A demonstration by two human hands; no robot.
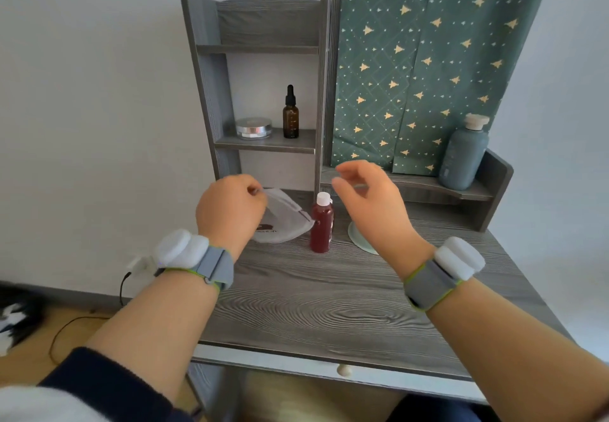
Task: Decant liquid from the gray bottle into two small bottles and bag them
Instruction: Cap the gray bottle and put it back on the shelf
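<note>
A gray bottle with a pale cap stands on the right-hand shelf. On the desk stands a small bottle of dark red liquid with a white cap. Just left of it lies a gray pouch, and my left hand pinches its upper edge. My right hand hovers above the desk to the right of the small bottle, fingers apart, holding nothing. It partly hides a pale green round object on the desk.
A brown dropper bottle and a round silver tin sit on the middle shelf of the gray desk hutch. Green patterned paper covers the back at right. A drawer knob shows at the desk's front edge.
</note>
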